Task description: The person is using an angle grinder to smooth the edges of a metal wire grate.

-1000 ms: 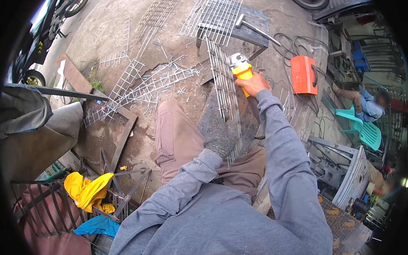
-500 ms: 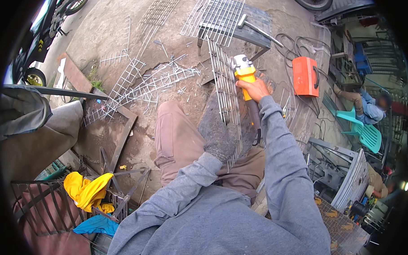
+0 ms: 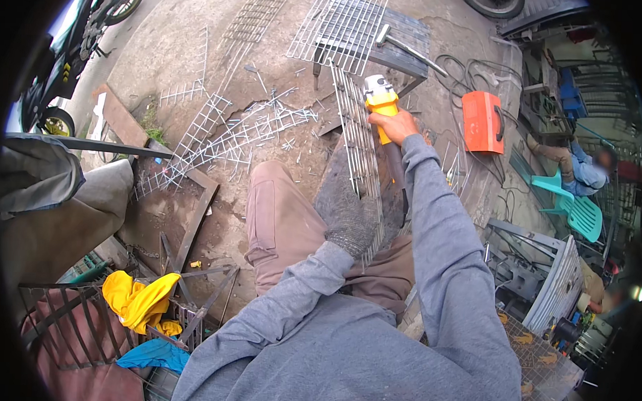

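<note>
Right now, the narrow metal grid (image 3: 355, 138) lies just to the left of the right hand's (image 3: 398, 125) fingers, with the grinder (image 3: 382, 104) between its far half and the wrist. Its long axis runs away from the person's lap toward the low table (image 3: 404, 60), its far end leaning slightly left. The grinder leans much the same way, so the two lie nearly side by side, the pale metal head foremost and close against the grid's right edge. Whether the disc touches a bar cannot be told, since the disc itself does not show clearly.

The right hand, bare, is clenched around the yellow body just behind the head, and the dark rear part slopes back beside the forearm. Of the two, this hand is nearer the grid's far half. The left hand (image 3: 352, 219), in a dark grey knit glove, grasps the grid toward its near end, between the knees; some fingertips are lost among the bars and the dark slab (image 3: 329, 176) beneath.

As for its looks, the grid is a slim strip of thin, closely set lengthwise rods, silvery and catching light, with darker spots along them where cross pieces seem to join. Its near tip pokes out past the glove over the trousers. Beyond the far end, a wider grid (image 3: 341, 28) rests on the low table beside a hammer (image 3: 414, 51), and loose rod offcuts (image 3: 274, 121) litter the ground to the left.
</note>
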